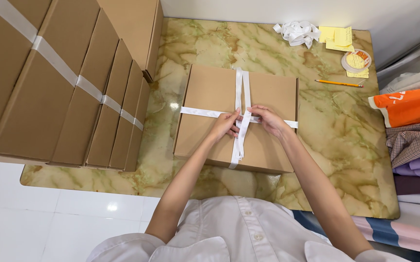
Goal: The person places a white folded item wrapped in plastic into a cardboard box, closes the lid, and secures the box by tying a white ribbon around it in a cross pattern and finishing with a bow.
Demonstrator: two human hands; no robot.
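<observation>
A flat brown cardboard box (210,92) lies in the middle of a green-veined marble tabletop (336,136). White ribbon (242,82) crosses it lengthwise and sideways, meeting near the box's centre. My left hand (225,124) pinches the ribbon at the crossing from the left. My right hand (269,119) grips the ribbon just right of the crossing. Two ribbon ends hang down over the box's near edge.
A row of ribbon-tied cardboard boxes (64,82) stands at the left. At the back lie a loose ribbon bundle (297,33), yellow notes (337,37), a small round dish (356,60) and a pencil (338,83). Folded fabrics (411,131) pile at the right.
</observation>
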